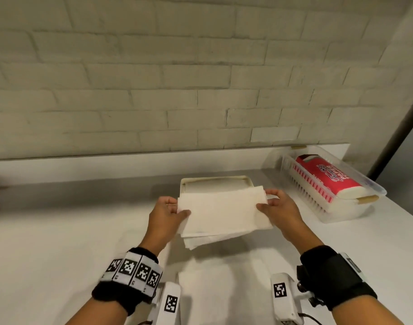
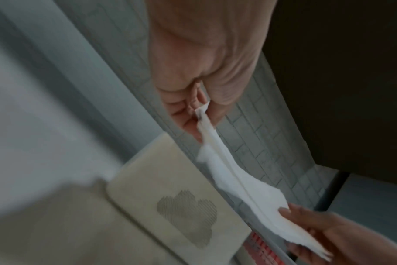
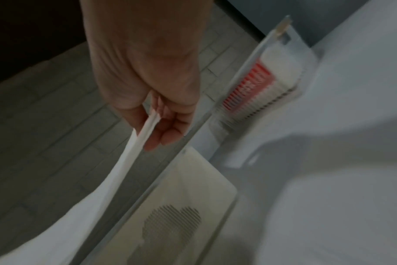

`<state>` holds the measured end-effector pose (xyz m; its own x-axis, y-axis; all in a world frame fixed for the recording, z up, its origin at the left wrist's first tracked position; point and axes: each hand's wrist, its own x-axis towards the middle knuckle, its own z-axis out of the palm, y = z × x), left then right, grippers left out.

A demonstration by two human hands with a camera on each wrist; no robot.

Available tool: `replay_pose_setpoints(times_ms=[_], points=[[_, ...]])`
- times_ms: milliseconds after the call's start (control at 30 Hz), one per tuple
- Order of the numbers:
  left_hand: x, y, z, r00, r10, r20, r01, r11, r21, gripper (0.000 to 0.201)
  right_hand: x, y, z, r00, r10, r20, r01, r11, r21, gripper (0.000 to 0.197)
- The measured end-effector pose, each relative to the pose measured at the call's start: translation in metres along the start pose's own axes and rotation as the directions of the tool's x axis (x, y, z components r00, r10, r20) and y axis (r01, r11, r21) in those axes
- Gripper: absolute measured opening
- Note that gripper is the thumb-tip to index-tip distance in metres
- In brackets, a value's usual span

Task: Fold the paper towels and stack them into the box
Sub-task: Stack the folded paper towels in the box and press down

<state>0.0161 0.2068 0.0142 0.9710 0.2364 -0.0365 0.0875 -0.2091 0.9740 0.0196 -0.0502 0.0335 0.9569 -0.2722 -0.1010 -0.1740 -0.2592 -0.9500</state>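
both hands hold one folded stack of paper towels (image 1: 221,212) in the air above the white counter (image 1: 60,242), just in front of the cream box (image 1: 216,179). the left hand (image 1: 165,218) pinches the stack's left short edge, thumb on top and the other fingers underneath; from the left wrist view the thumb and fingers (image 2: 188,107) are pressed together with the thin white edge of the towels (image 2: 236,179) caught between them. the right hand (image 1: 280,209) pinches the right short edge the same way, thumb on the upper face and fingers curled below; the right wrist view shows its fingertips (image 3: 168,129) closed against the thumb with the layered paper edge (image 3: 134,143) running out between them. the stack lies roughly flat and slightly tilted, its lower layers fanned out a little at the near edge, and its far edge overlaps the front rim of the box in the head view. the box is open on top, with a pale flat surface inside; in both wrist views a hatched cloud shape (image 2: 188,215) shows on that surface. to the right, near the wall, a clear plastic bin (image 1: 355,212) holds a red and white package (image 1: 327,181) lying on its side. a pale brick wall (image 1: 177,78) stands behind the counter. both wrists wear black bands, the left one with square markers (image 1: 132,269)
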Motion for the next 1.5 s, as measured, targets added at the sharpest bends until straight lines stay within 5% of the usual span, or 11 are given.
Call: replay_pose_setpoints(times_ms=[167,367,667,800,900,1067,1200,1300,1400,1500], points=[[0.047,0.034,0.009,0.986,0.163,-0.038,-0.156,0.977,0.143,0.026,0.048,-0.041,0.012,0.991,-0.123,-0.055,0.119,0.990,-0.083,0.040],[0.083,0.046,0.019,0.957,0.286,-0.054,-0.264,0.931,0.253,0.025,0.088,-0.042,0.026,0.991,-0.110,-0.070,0.097,0.981,-0.171,0.044],[0.118,0.016,0.024,0.998,0.018,0.059,-0.035,0.952,0.304,0.026,0.110,-0.017,0.036,0.998,-0.015,-0.061,-0.002,0.963,-0.271,0.042],[0.127,0.014,0.020,0.994,-0.074,0.075,0.060,0.983,0.173,0.027,0.117,-0.018,0.033,0.998,0.013,-0.061,-0.027,0.973,-0.229,0.044],[0.129,0.015,0.017,0.990,-0.094,0.108,0.080,0.989,0.121,0.026,0.119,-0.018,0.031,0.998,0.006,-0.055,-0.018,0.973,-0.231,0.044],[0.118,0.012,0.020,0.995,-0.018,0.098,-0.015,0.945,0.328,0.024,0.109,-0.014,0.038,1.000,0.001,-0.012,-0.005,0.926,-0.376,0.047],[0.112,0.017,0.022,0.994,0.033,0.103,-0.070,0.921,0.383,0.018,0.093,-0.017,0.050,0.986,-0.168,0.014,0.130,0.702,-0.700,0.056],[0.108,0.020,0.019,0.986,-0.021,0.163,-0.033,0.947,0.319,0.026,0.080,-0.025,0.068,0.907,-0.397,0.140,0.352,0.532,-0.770,0.054],[0.098,0.026,0.013,0.939,-0.120,0.323,0.084,0.989,0.121,0.038,0.070,-0.027,0.094,0.826,-0.407,0.390,0.563,0.560,-0.608,0.048],[0.089,0.027,0.007,0.853,-0.166,0.495,0.138,0.986,0.093,0.059,0.064,-0.027,0.114,0.776,-0.326,0.540,0.603,0.635,-0.483,0.047]])
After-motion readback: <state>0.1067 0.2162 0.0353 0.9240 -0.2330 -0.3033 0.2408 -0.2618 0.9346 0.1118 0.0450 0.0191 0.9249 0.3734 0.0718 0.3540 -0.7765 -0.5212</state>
